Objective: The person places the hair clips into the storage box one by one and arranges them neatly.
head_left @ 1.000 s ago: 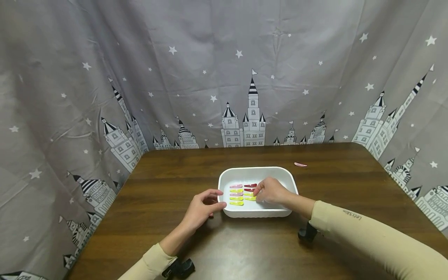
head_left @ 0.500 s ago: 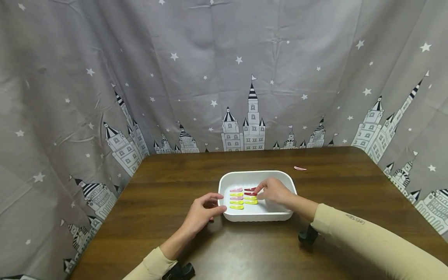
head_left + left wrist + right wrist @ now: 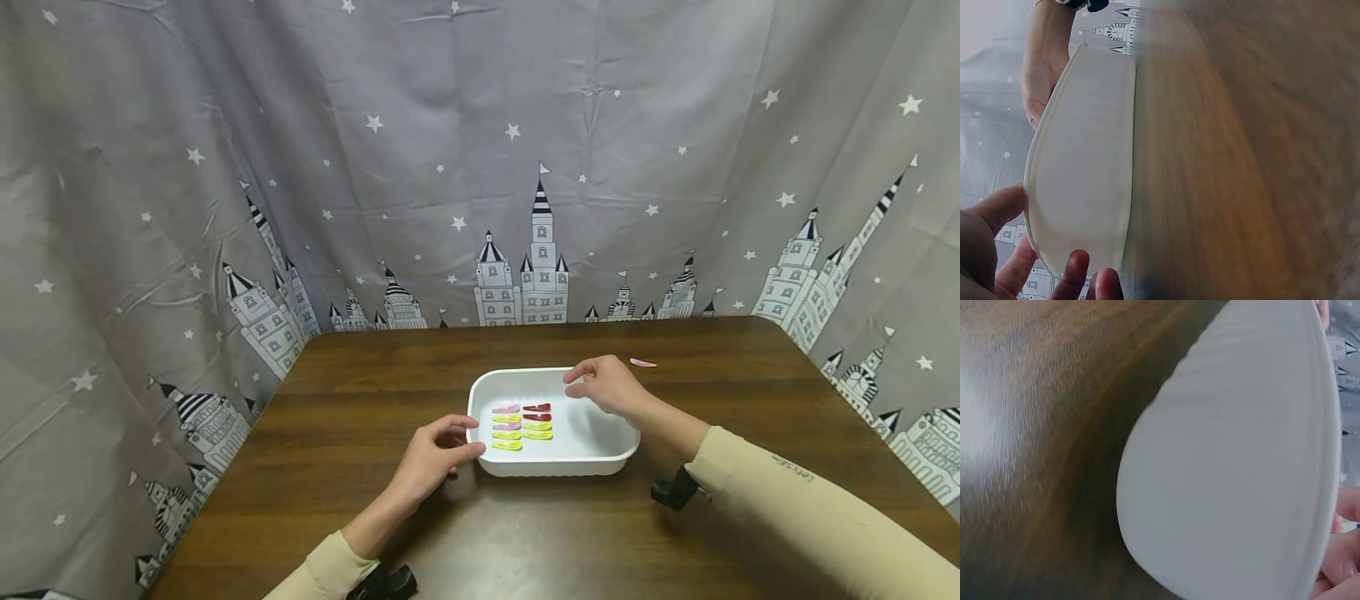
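A white plastic tray [image 3: 555, 468] sits on the table, holding two columns of snap hair clips. In the left column are pink clips [image 3: 506, 408] and yellow clips [image 3: 507, 446]; in the right, two red clips [image 3: 537, 407] lie behind two yellow ones [image 3: 537, 435]. My left hand [image 3: 438, 457] grips the tray's left end, its fingers on the outer wall in the left wrist view. Above the tray's back right part, my right hand [image 3: 611, 387] hovers with loosely bent fingers and nothing visible between them. The right wrist view shows mostly the tray's outer wall [image 3: 1229, 456].
One pink hair clip [image 3: 642, 362] lies on the brown wooden table [image 3: 375, 375], beyond the tray's back right corner. A grey curtain [image 3: 405, 167] with castles and stars hangs behind the table. A black wrist camera [image 3: 675, 490] sits under the right forearm.
My right hand has left the red clips, moving up, back and to the right. Both red clips now show fully. My left hand stays at the tray's left end.
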`<state>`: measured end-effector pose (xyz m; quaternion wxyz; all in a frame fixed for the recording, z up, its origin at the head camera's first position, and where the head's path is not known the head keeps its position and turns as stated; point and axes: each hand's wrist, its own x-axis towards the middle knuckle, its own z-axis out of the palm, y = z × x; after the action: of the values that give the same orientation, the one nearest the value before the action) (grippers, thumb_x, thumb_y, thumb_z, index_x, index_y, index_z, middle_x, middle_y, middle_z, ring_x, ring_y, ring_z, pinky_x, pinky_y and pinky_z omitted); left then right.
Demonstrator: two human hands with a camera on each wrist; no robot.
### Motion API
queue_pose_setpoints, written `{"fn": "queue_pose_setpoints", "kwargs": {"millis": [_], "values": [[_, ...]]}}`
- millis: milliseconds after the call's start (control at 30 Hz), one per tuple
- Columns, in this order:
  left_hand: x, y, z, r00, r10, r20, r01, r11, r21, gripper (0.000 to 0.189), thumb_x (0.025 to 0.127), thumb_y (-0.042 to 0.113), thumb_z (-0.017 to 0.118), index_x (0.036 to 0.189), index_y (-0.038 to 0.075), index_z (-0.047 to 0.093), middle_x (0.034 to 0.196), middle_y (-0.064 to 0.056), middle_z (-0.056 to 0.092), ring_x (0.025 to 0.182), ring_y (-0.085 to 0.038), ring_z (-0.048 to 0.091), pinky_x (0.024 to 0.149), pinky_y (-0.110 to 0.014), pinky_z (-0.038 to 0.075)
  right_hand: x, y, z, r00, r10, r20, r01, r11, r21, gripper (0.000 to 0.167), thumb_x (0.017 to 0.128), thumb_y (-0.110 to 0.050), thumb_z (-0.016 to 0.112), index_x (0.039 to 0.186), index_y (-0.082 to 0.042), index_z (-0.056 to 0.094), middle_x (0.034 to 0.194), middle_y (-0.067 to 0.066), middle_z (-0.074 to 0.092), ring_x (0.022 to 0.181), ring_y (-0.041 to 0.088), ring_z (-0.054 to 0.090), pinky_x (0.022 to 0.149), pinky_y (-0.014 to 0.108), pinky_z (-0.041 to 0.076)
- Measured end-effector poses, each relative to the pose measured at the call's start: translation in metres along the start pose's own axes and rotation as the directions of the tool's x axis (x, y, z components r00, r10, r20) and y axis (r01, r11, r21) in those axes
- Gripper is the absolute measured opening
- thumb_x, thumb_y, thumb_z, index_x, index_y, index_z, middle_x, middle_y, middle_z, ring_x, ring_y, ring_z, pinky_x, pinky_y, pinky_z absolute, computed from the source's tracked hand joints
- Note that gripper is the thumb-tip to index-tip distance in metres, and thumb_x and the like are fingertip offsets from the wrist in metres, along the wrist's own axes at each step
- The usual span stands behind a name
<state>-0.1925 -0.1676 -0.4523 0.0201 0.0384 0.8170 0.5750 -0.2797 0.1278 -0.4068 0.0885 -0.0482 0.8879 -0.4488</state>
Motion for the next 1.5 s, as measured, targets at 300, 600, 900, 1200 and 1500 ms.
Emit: {"fn": "queue_pose_setpoints", "kwargs": {"millis": [300, 600, 900, 1200, 1500], "values": [[0.000, 0.001, -0.001, 1.000, -0.014, 0.008, 0.014, 1.000, 0.003, 0.036, 0.084, 0.023, 0.083, 0.116, 0.012, 0.071, 0.105, -0.009, 0.070, 0.088, -0.021, 0.060, 0.061, -0.034, 0.053, 0.005, -0.001, -0.022, 0.999, 0.029, -0.039, -0.026, 0.997, 0.075, 0.026, 0.092, -0.012, 0.071, 0.114, 0.000, 0.072, 0.111, 0.016, 0.068, 0.046, 0.011, 0.030, 0.044, 0.024, 0.025], [0.001, 0.002, -0.001, 1.000, -0.017, 0.012, 0.017, 1.000, 0.008, 0.036, 0.085, 0.023, 0.082, 0.117, 0.011, 0.071, 0.104, -0.008, 0.070, 0.087, -0.021, 0.060, 0.061, -0.035, 0.054, 0.013, 0.012, -0.049, 0.996, 0.003, -0.088, 0.005, 0.995, 0.097, 0.024, 0.094, -0.016, 0.069, 0.113, -0.002, 0.071, 0.074, 0.004, 0.062, 0.052, 0.013, 0.043, 0.047, 0.024, 0.034], [0.001, 0.001, -0.001, 1.000, -0.013, 0.013, 0.013, 1.000, 0.006, 0.035, 0.085, 0.021, 0.082, 0.116, 0.010, 0.070, 0.103, -0.008, 0.069, 0.087, -0.021, 0.060, 0.061, -0.034, 0.054, 0.021, 0.027, -0.067, 0.993, 0.006, -0.121, 0.007, 0.994, 0.111, 0.029, 0.094, -0.020, 0.068, 0.117, -0.001, 0.071, 0.070, -0.003, 0.060, 0.051, 0.010, 0.043, 0.050, 0.023, 0.040], [0.002, -0.001, -0.001, 1.000, -0.014, 0.011, 0.014, 1.000, 0.009, 0.034, 0.085, 0.021, 0.082, 0.116, 0.010, 0.071, 0.101, -0.007, 0.069, 0.086, -0.021, 0.060, 0.061, -0.034, 0.054, 0.029, 0.043, -0.075, 0.991, 0.012, -0.130, 0.015, 0.978, 0.207, 0.035, 0.097, -0.014, 0.064, 0.123, 0.010, 0.063, 0.128, 0.024, 0.060, 0.098, 0.013, 0.066, 0.098, 0.043, 0.053], [0.004, -0.002, -0.001, 1.000, -0.010, 0.015, 0.010, 1.000, 0.010, 0.037, 0.084, 0.022, 0.083, 0.116, 0.009, 0.071, 0.104, -0.011, 0.070, 0.086, -0.023, 0.061, 0.060, -0.034, 0.054, 0.040, 0.063, -0.075, 0.987, 0.041, -0.153, 0.000, 0.966, 0.259, 0.037, 0.097, -0.009, 0.063, 0.125, 0.015, 0.060, 0.125, 0.024, 0.061, 0.103, 0.019, 0.070, 0.097, 0.041, 0.053]]}}
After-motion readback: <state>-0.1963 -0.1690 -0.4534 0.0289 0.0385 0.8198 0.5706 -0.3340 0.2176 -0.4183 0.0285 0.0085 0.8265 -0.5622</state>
